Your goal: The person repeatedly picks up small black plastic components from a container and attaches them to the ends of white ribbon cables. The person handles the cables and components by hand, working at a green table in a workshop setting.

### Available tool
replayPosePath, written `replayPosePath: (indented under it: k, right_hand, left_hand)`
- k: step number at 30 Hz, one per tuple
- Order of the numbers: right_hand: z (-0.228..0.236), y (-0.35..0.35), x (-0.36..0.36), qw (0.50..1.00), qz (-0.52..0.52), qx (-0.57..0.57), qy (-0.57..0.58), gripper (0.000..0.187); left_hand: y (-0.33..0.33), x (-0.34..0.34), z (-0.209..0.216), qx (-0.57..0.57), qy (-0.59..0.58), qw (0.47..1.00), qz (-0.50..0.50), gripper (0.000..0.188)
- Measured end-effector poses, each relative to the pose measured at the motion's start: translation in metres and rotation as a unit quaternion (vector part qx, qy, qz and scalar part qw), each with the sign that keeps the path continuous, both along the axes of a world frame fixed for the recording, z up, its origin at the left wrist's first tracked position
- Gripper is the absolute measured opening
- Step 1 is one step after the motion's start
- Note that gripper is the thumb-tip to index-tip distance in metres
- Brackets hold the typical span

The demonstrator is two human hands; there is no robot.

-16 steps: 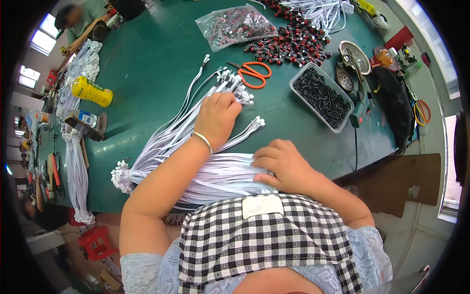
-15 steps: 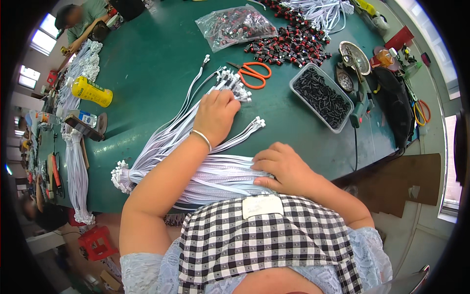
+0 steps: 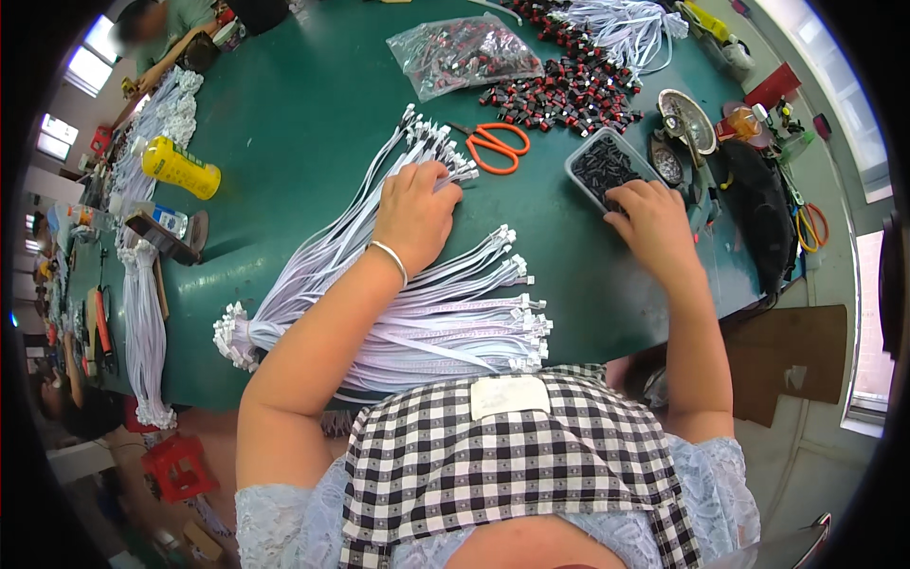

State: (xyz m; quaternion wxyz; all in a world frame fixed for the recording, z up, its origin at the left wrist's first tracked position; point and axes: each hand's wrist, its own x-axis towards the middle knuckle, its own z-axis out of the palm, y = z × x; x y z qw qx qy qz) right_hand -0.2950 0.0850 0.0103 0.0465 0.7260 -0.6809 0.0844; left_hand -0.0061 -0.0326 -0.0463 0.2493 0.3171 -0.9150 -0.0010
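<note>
A fan of white flat cables [image 3: 455,327] with small white connectors on the ends lies on the table before me, gathered at the left. My left hand [image 3: 417,213] is closed over the upper part of the fan, just below a group of connector ends [image 3: 431,142]. Some of those ends have dark parts below the connectors. My right hand [image 3: 654,223] reaches into a clear plastic tub [image 3: 575,171] of short black tube pieces [image 3: 607,163]. Its fingers curl down among the pieces, the thumb near the index finger; whatever is between the fingertips is hidden.
Orange-handled scissors [image 3: 498,149] lie beyond my left hand. Further off are a clear bag [image 3: 464,57] and a heap of red-and-black parts [image 3: 569,95]. A metal dish [image 3: 687,119] sits right of the tub. A yellow bottle [image 3: 180,168] and a propped phone [image 3: 161,237] stand at left.
My right hand has left the lower cables and moved right and up into the tub. The lower connector ends are now uncovered. My left hand stays on the upper cables.
</note>
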Motion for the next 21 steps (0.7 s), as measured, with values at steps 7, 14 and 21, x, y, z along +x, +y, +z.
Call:
replayPosePath:
  k: [7,14,21]
  right_hand:
    - [0.002,-0.007,-0.017,0.999,-0.034,0.034,0.021,0.029]
    - [-0.011,-0.016,-0.029,0.993,-0.028,0.108,-0.033,0.016]
    - [-0.009,-0.020,-0.023,0.998,-0.023,0.059,-0.016,0.010]
  left_hand:
    - [0.037,0.007,0.020,0.229,-0.063,0.971,-0.040,0.012]
    - [0.036,0.000,0.024,0.306,-0.017,0.951,-0.033,0.014]
    - [0.036,-0.004,0.034,0.456,0.100,0.884,-0.011,0.016]
